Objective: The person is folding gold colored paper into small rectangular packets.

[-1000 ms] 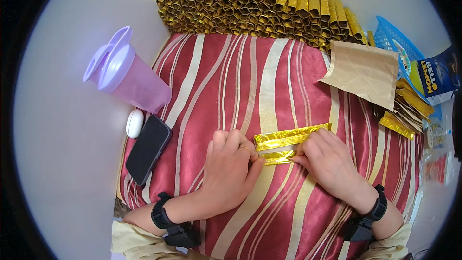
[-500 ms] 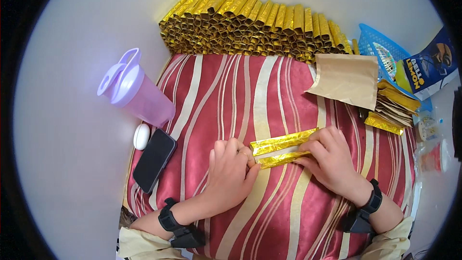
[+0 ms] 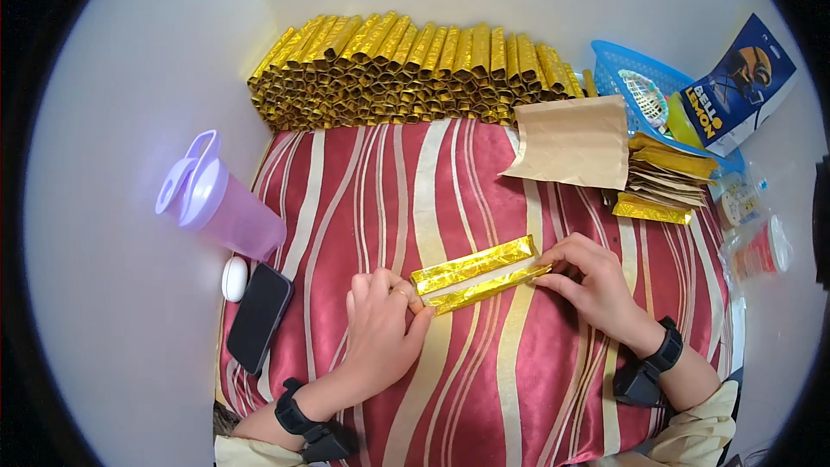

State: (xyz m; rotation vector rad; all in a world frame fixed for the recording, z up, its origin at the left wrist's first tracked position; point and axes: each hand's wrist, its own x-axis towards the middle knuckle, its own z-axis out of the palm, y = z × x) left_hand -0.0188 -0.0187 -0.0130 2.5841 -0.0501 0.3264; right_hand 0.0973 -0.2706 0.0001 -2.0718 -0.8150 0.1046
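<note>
Both forearms came in from the lower corners and angled inward, so the two hands met the gold foil strip [image 3: 475, 262] from either end. The left forearm ran up and to the right, with a black wristband [image 3: 296, 409] around it; the back of the left hand [image 3: 383, 329] faced up, its knuckles bent and its fingers [image 3: 367, 287] curled. Those fingers were closed on the strip's left end, the thumb at the lower corner, and a thin ring [image 3: 400, 293] circled one of them.

The right forearm slanted up and to the left, bent at the wrist just past a second black band [image 3: 667, 346]. The right hand [image 3: 598, 284] arched, palm turned inward, with thumb and forefinger pinching the right end of the strip's lower fold; how the remaining fingers lay underneath was partly hidden.

The strip lay between the hands over the striped maroon cloth [image 3: 484, 398], its right end farther from the person than its left. Two gold folds ran lengthwise along it, a pale band between them.
</note>
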